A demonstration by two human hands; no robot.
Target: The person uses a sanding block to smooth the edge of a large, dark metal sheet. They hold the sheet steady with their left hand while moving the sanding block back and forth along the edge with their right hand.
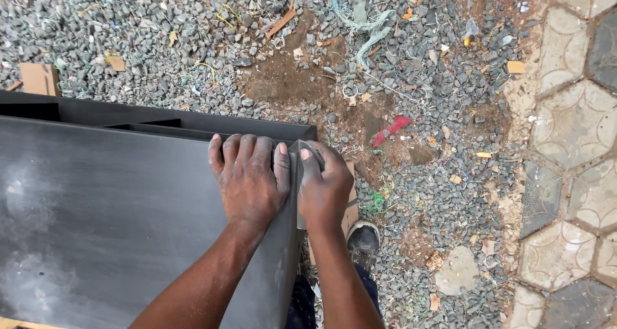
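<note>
A person's left hand [249, 178] is lying flat, released, at the large dark grey flat panel's [116, 220] right edge; the right hand [323, 189] is grasping a small grey sanding sheet [297, 150] there.

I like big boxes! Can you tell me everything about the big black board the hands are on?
The board is a large, flat, dark grey-black panel, smooth and matte, with pale dusty smears at its left. It lies about level over gravel, with black frame pieces behind its far edge. The left hand lies flat on its top near the right corner. The right hand wraps that corner edge, pressing a small grey pad against it.
</note>
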